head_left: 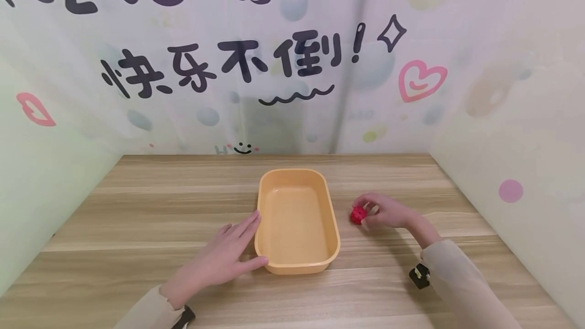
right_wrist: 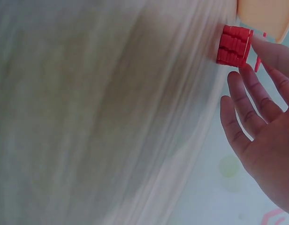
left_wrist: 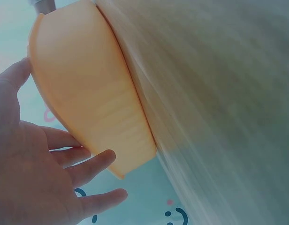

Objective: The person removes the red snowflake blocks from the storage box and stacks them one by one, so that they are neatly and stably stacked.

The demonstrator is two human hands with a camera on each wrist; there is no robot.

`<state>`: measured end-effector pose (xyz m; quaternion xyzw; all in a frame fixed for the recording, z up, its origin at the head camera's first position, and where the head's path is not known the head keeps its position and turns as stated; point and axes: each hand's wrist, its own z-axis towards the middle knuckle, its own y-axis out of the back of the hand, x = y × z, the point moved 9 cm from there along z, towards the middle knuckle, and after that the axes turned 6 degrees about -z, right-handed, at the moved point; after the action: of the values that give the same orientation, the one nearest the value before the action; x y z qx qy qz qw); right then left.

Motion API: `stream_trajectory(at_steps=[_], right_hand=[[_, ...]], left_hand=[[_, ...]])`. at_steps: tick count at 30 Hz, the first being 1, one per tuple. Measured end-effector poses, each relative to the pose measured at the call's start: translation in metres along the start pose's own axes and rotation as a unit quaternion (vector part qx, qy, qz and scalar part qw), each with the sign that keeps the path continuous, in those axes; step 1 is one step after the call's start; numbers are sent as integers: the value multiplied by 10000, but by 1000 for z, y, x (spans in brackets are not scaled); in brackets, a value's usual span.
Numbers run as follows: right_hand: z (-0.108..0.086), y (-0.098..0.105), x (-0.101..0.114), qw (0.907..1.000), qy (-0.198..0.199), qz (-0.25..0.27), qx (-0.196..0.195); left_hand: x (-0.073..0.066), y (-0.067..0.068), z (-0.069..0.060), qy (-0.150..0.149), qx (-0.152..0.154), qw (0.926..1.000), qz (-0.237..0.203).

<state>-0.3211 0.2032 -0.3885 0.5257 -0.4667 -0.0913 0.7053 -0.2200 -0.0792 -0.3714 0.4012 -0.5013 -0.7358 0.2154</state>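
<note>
A pale orange rectangular tray (head_left: 297,268) with rounded corners stands on the wooden table, its inside bare. My left hand (head_left: 224,260) lies along the tray's left side, fingers and thumb spread and mostly straight, touching the rim. The left wrist view shows the tray's outer wall (left_wrist: 83,70) beside this hand (left_wrist: 36,164). To the right of the tray, my right hand (head_left: 384,212) pinches a small red ribbed object (head_left: 358,215) between thumb and fingers. Up close, the red object (right_wrist: 234,46) rests on or very near the tabletop; a thin red strip shows behind the thumb.
The wooden table (head_left: 137,217) ends against a printed white curtain (head_left: 205,116) at the back. Pale walls (head_left: 512,116) close in the sides. A small black item (head_left: 419,275) shows by the right sleeve.
</note>
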Motion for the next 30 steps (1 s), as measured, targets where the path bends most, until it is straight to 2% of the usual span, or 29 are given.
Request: stream_trajectory(at_steps=[14,23,30], right_hand=[[0,0,-1,9998,141,160,42],[3,-2,-4,9991,130,-357,163],[5,-3,0,9991,91,-304,276]], left_hand=[[-1,0,0,-19,-11,10000,52],[-1,1,1,-13,-27,10000,11],[0,1,1,13,-3,10000,-4]])
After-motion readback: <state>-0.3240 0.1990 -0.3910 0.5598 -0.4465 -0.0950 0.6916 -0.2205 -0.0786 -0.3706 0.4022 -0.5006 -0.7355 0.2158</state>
